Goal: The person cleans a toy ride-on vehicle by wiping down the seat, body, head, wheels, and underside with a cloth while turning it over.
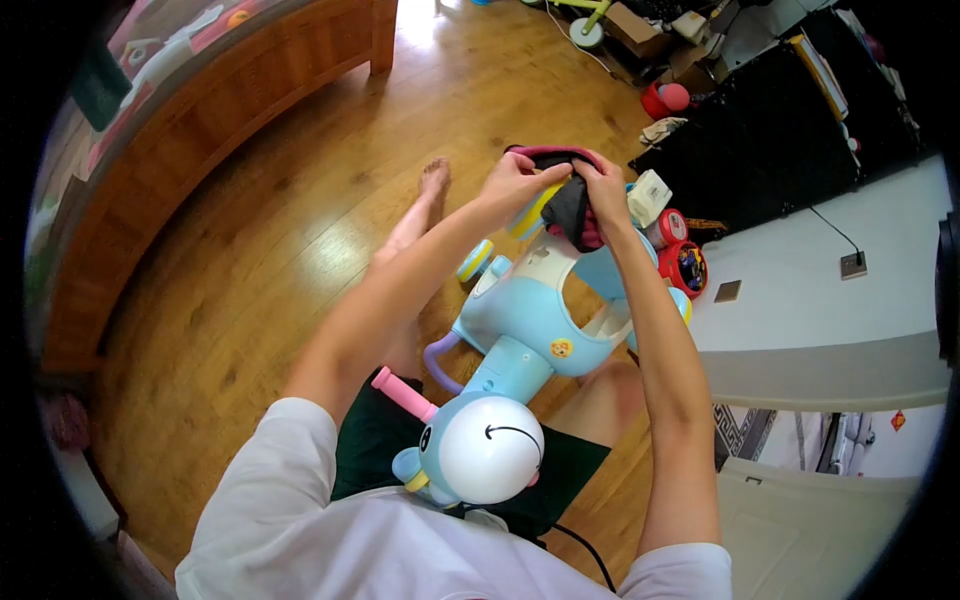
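Note:
My left hand [516,186] pinches the edge of a piece of black and dark-pink cloth [567,212]. On the cloth's other side, my right hand [604,192] grips it, with the fingers partly hidden. Part of the cloth hangs bunched between the two hands, and its exact kind cannot be made out. Right below it stands a light-blue ride-on toy [505,300] with a white animal face [489,448], a pink handlebar grip [404,394] and yellow-and-blue wheels [475,260]. The toy is between my legs, its head close to my body.
A wooden bed frame [240,95] curves along the left over a wood floor [270,230]. Red round containers [684,268] and a white box-like thing [650,197] stand beyond the toy. To the right are a black cabinet [760,130] and a white wall [800,290].

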The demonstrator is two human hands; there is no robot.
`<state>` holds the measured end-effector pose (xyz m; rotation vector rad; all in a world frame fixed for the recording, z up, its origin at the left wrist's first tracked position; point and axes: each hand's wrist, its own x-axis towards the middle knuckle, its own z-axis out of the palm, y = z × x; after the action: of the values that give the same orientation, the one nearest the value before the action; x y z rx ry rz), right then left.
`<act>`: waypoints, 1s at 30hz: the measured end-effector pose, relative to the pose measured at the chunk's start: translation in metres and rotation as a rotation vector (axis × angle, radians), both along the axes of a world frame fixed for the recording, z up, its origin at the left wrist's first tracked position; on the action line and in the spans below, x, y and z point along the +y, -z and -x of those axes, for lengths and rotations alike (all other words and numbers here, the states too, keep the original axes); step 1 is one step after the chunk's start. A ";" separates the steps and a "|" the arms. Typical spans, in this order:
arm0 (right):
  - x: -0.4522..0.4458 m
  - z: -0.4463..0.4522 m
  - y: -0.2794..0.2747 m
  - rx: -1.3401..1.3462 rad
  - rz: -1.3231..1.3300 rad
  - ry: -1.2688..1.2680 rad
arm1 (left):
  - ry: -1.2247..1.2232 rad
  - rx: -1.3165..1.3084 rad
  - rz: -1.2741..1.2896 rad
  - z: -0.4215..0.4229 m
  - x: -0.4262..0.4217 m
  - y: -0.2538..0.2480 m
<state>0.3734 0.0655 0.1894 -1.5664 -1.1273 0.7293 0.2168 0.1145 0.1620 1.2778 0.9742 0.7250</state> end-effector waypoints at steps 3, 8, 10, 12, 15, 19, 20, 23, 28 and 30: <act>-0.002 0.005 -0.002 0.064 -0.019 -0.012 | 0.014 -0.104 0.051 0.007 0.001 0.023; -0.001 0.013 -0.011 0.104 -0.005 -0.038 | 0.081 0.086 -0.110 0.071 -0.028 0.059; 0.003 0.007 0.002 -0.018 0.001 -0.006 | 0.067 0.173 -0.173 0.091 -0.031 0.091; 0.009 0.001 0.002 -0.056 -0.015 -0.008 | -0.023 0.125 -0.184 0.094 -0.027 0.116; -0.002 0.014 -0.011 0.064 -0.004 -0.054 | -0.054 0.012 -0.046 0.073 -0.033 0.038; 0.001 0.012 -0.005 0.052 -0.059 -0.026 | -0.033 -0.084 -0.071 0.003 0.007 -0.009; 0.001 0.010 -0.003 0.081 -0.053 -0.014 | -0.069 -0.043 -0.100 -0.008 0.013 -0.006; -0.002 0.008 -0.001 0.108 -0.055 -0.010 | -0.163 0.047 -0.153 -0.023 0.021 0.018; -0.006 0.012 -0.003 0.033 -0.095 -0.020 | -0.043 -0.020 0.093 0.018 -0.011 0.022; -0.005 0.015 -0.005 0.064 -0.048 -0.030 | -0.009 0.020 0.033 0.045 -0.021 0.025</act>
<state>0.3586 0.0601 0.1942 -1.4791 -1.1151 0.7615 0.1718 0.0932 0.1373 1.2549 1.0052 0.7018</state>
